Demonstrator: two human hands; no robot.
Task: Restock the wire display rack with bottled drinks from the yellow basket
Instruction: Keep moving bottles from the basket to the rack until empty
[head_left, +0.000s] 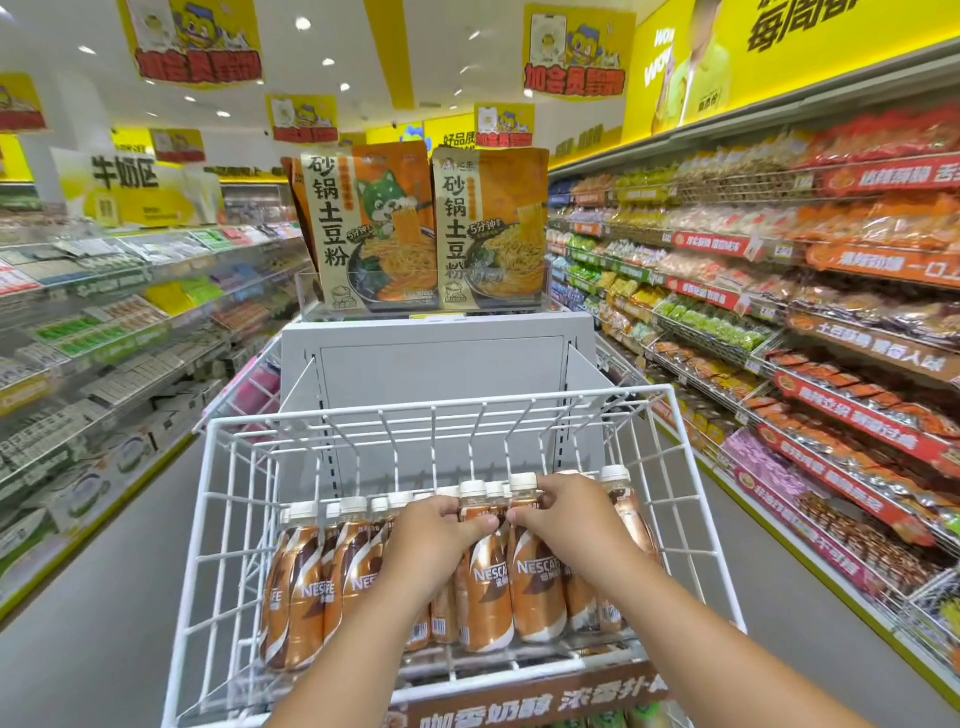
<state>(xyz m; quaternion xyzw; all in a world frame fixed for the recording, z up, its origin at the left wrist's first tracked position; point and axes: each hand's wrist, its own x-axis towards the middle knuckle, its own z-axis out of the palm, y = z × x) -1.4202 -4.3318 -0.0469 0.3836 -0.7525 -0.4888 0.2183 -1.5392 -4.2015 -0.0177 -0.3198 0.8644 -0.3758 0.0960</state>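
A white wire display rack fills the lower middle of the head view. Inside it stand several brown-and-white Nescafe coffee bottles with white caps, in rows. My left hand grips the neck of one bottle near the middle. My right hand grips the neck of the neighbouring bottle just to the right. Both bottles stand upright in the rack. The yellow basket is out of view.
A grey display stand behind the rack carries two orange noodle packets in a clear tray. Stocked shelves line the aisle on the left and right. A brown sign runs along the rack's front edge.
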